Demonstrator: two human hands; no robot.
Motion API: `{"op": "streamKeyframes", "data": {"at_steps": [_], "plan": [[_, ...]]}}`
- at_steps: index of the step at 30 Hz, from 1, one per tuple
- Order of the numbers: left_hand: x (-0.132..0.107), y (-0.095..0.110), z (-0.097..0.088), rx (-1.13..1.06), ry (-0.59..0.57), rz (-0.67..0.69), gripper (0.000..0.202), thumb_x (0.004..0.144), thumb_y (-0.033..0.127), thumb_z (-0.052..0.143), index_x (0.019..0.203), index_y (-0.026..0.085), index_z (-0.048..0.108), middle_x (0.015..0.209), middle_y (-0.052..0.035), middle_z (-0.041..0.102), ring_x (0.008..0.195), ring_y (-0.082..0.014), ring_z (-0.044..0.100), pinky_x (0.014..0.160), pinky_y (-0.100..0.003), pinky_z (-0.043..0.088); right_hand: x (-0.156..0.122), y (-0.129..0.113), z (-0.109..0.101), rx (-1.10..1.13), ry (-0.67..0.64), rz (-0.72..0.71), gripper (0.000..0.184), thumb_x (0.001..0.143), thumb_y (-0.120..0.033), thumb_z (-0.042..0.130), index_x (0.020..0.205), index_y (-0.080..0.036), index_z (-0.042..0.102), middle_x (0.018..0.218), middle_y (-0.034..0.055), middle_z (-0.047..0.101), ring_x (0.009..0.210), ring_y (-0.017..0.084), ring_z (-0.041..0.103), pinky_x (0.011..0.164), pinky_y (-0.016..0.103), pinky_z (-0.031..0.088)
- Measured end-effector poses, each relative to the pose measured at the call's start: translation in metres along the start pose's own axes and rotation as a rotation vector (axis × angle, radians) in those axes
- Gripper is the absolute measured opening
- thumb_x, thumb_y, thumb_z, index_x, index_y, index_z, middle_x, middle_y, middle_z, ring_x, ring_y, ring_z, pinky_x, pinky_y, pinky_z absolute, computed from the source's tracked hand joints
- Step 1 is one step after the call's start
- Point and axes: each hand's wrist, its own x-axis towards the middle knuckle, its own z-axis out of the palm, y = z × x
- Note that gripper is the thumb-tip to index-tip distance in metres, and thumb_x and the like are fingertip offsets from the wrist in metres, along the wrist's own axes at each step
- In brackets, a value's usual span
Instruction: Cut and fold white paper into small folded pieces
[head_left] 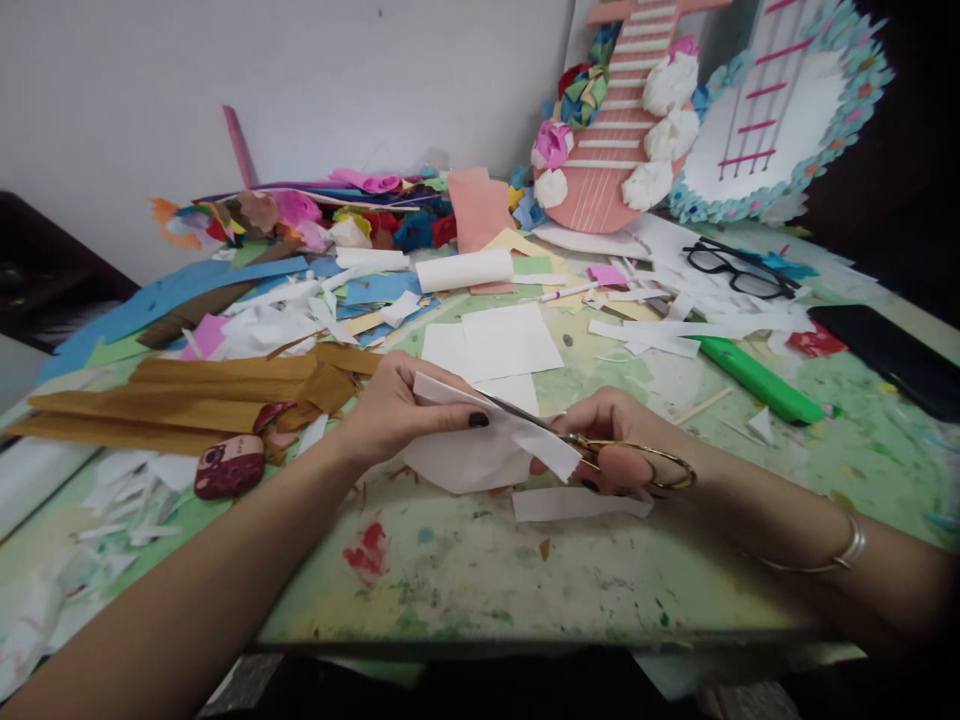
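My left hand [405,415] pinches a sheet of white paper [480,455] between thumb and fingers, above the table front. Gold-handled scissors [671,465] sit in my right hand [611,440], their dark blades lying along the upper part of the paper. A strip of the paper hangs down beside the blades toward the right. Just below my right hand, a loose white strip [574,504] lies on the table. Behind my hands rest flat white paper pieces [514,340], partly overlapping. How far the blades are apart is hard to tell.
Brown crepe paper [180,400] and a dark red case [229,466] lie left. White scraps [277,325] and a paper roll [465,270] are farther back. At right are a green tube-like object [761,380], glasses [739,268] and a phone [889,360]. Decorated guitar shapes [600,200] lean behind.
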Motion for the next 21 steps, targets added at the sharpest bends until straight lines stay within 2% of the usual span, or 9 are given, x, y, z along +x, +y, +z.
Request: {"op": "streamKeyframes", "data": {"at_steps": [6,10,12,15,21], "plan": [[-0.0009,0.0016,-0.0013,-0.021,0.005,-0.031,0.02,0.06,0.033,0.08,0.07,0.016,0.077,0.063,-0.0054,0.072,0.051,-0.0158,0.062,0.045,-0.023,0.048,-0.0009,-0.0008,-0.0025,-0.029,0.016,0.032,0.058,0.062,-0.062,0.074,0.084,-0.008,0.067,0.065,-0.0017,0.049,0.047,0.004,0.033,0.038,0.02,0.021],[-0.0021,0.0007,-0.0018,-0.127,0.068,-0.075,0.022,0.058,0.036,0.08,0.069,0.017,0.076,0.064,-0.0049,0.072,0.053,-0.0183,0.065,0.046,-0.026,0.051,-0.0027,-0.0012,-0.0039,-0.003,0.035,0.025,0.06,0.062,-0.064,0.072,0.084,-0.008,0.067,0.057,-0.0051,0.043,0.043,0.003,0.029,0.036,0.02,0.017],[-0.002,0.0007,-0.0019,-0.16,0.087,-0.075,0.021,0.057,0.035,0.08,0.069,0.018,0.076,0.064,-0.0045,0.072,0.053,-0.0186,0.065,0.047,-0.026,0.052,-0.0037,-0.0001,-0.0046,-0.008,0.068,0.021,0.056,0.064,-0.06,0.074,0.087,-0.009,0.068,0.057,-0.0053,0.043,0.042,0.002,0.028,0.035,0.019,0.015],[-0.0015,0.0001,-0.002,-0.183,0.085,-0.065,0.017,0.059,0.033,0.08,0.068,0.019,0.076,0.064,-0.0035,0.072,0.053,-0.0173,0.065,0.047,-0.025,0.052,-0.0044,0.0019,-0.0038,-0.003,0.088,-0.026,0.05,0.069,-0.053,0.074,0.091,-0.008,0.069,0.06,-0.0034,0.047,0.043,0.002,0.028,0.036,0.019,0.014],[-0.002,-0.0023,-0.0015,-0.18,0.057,-0.078,0.016,0.062,0.033,0.08,0.068,0.018,0.076,0.063,-0.0032,0.072,0.054,-0.0165,0.065,0.046,-0.024,0.052,-0.0042,0.0007,0.0025,0.075,0.049,-0.07,0.051,0.07,-0.054,0.072,0.093,-0.008,0.07,0.062,-0.0022,0.048,0.045,0.003,0.031,0.036,0.018,0.018]]}}
